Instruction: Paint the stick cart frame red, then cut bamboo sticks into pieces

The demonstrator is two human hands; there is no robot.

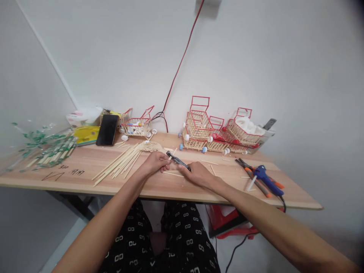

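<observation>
Both forearms reach forward over the table (85, 167); left hand (156, 162) pinches a thin stick (172, 153), right hand (196, 173) clenches dark cutters (178, 160).

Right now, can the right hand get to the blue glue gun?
Probably yes: the right hand lies on the table near the blue glue gun, with bare wood between, though it grips a dark tool.

Handwritten "310" stands on the wooden table (85, 167); other marks unreadable.
</observation>
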